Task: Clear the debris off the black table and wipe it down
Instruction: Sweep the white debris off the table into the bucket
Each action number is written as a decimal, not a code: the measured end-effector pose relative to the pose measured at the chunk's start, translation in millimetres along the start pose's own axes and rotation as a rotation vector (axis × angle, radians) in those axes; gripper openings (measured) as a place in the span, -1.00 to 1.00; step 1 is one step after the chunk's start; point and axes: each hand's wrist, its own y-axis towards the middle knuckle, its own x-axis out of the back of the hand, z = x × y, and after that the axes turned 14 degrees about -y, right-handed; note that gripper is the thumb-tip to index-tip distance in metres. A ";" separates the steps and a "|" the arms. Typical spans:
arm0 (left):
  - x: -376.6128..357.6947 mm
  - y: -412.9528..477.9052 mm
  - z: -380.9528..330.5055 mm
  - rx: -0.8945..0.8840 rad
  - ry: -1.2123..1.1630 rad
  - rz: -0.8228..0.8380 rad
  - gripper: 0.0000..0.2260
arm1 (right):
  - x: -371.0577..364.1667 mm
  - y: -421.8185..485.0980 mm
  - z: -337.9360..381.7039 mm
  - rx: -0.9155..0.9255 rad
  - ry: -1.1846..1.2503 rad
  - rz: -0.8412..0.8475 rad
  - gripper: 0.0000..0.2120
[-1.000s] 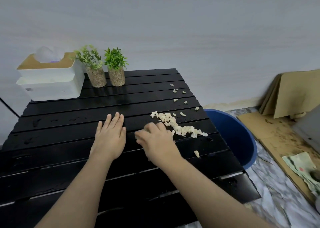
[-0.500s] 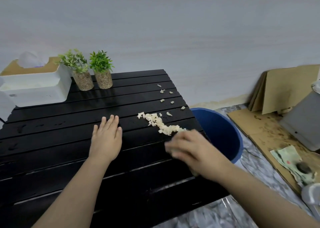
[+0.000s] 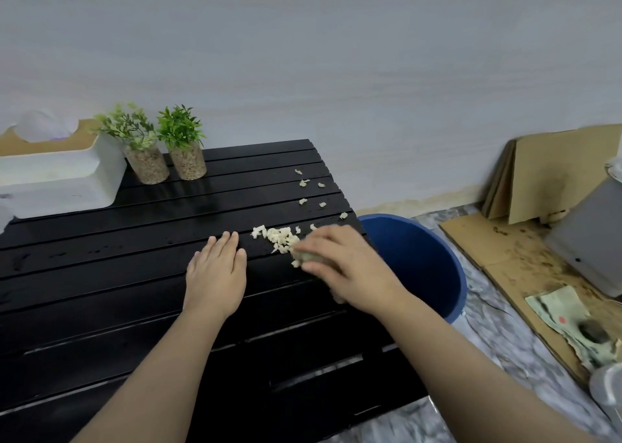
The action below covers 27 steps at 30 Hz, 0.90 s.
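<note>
— Two questions first: where is the debris, and what are the hands doing?

— The main pile of debris [image 3: 276,235] lies at mid-frame on the table [image 3: 101,274], near its right edge. A few loose bits [image 3: 304,182] trail above and to the right of it. The left hand [image 3: 215,274] lies flat on the slats just left of the pile, fingers straight, holding nothing. The right hand [image 3: 346,267] sits at the pile's lower right end, its fingers curled round a small greenish lump [image 3: 308,257]. Whether that is a sponge or scraps, I cannot tell.

— And the bucket?

— The bucket [image 3: 424,260] stands on the floor right of centre, just beside the table's right edge and partly hidden behind it.

— So how should the sweep go?

— I'd drag along the slats, not across them, so the pieces don't drop into the gaps. Hold the palm low and cupped, and take the pile in one steady pull to the edge above the bucket. Slow down at the lip so nothing flies past the rim. The left hand can wall off the pile's left side. Then gather the strays at upper right before any wiping.
</note>
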 end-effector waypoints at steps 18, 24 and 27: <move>2.1 72.6 21.0 -0.081 0.086 0.049 -0.54 | 4.9 131.4 -131.0 -0.562 0.590 -0.174 -0.86; 0.6 71.8 22.3 -0.086 0.080 0.033 -0.53 | -54.5 190.0 -157.8 -0.610 0.383 -0.090 -0.89; -0.5 71.7 21.6 -0.086 0.091 0.018 -0.53 | -73.3 206.2 -165.5 -0.629 0.280 -0.099 -0.85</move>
